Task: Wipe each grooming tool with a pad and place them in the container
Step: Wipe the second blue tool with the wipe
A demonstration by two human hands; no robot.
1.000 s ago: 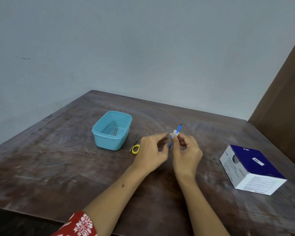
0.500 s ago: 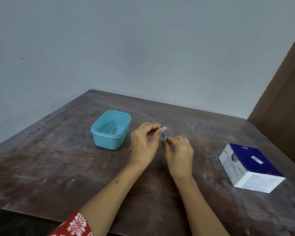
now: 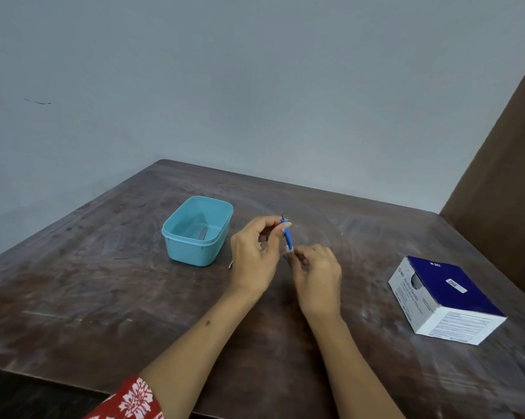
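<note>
The slim blue grooming tool (image 3: 287, 237) stands nearly upright above the bench (image 3: 103, 297), between both hands. The left hand (image 3: 255, 252) pinches its upper end, just below the dark tip; the right hand (image 3: 317, 272) pinches a small white pad (image 3: 289, 251) around its lower end. To wipe it well, I'd say keep the top hand steady and draw the pad along the whole shaft, turning the tool so every side is covered. The teal container (image 3: 197, 232) sits just left of the hands, with 1 metal tool (image 3: 204, 233) apparently already inside. Well off to the right lies a blue and white box (image 3: 445, 297); its side seems to read "BD Alcohol Swabs", the finer print illegible.
</note>
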